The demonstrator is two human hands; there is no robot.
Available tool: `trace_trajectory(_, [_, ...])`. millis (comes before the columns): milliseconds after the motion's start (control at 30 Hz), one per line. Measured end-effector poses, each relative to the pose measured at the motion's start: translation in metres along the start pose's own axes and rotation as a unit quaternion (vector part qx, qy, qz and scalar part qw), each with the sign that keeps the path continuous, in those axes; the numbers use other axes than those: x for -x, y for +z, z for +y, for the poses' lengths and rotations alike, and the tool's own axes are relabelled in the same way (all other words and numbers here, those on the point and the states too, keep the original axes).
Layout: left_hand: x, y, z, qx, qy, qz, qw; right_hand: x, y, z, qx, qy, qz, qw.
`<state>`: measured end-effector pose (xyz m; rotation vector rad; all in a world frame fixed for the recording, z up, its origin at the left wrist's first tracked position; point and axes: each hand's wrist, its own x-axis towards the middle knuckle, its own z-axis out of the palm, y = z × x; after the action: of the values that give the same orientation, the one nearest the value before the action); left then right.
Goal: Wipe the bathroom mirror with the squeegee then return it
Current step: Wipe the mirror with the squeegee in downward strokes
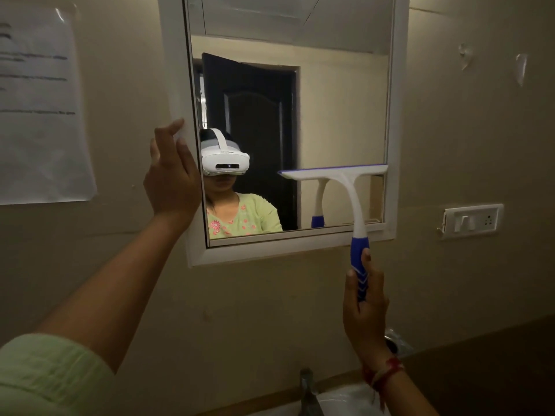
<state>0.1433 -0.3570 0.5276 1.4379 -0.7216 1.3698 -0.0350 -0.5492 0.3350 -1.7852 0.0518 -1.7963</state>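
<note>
I see right hand (365, 301) gripping squeegee (348, 187) handle, blade above on mirror (330, 100) lower right; left hand (171, 178) fingers relaxed, resting on frame (177, 85).

Nothing legible here. Paper sheet (39, 115) taped to wall (126, 85), left of mirror (330, 115): several dark printed lines, too blurred to read. Headset (225, 159) reflected in mirror: small mark on front band, too small to make out.
</note>
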Motion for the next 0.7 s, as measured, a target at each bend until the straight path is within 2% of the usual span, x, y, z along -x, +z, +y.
trace_trajectory(100, [0.000,0.000,0.000,0.000,-0.001,-0.001,1.000,0.024,-0.005,0.012,0.034,0.000,-0.015,0.999])
trace_trajectory(200, [0.000,0.000,0.001,0.004,-0.001,0.000,1.000,0.040,-0.008,0.015,0.020,0.014,-0.033,0.999])
trace_trajectory(500, [0.001,0.000,0.000,0.004,-0.001,0.006,1.000,-0.001,-0.007,0.000,0.004,0.014,-0.007,1.000])
trace_trajectory(700, [0.000,0.001,0.000,0.003,-0.003,0.003,1.000,0.047,-0.016,0.019,0.038,0.047,-0.036,0.997])
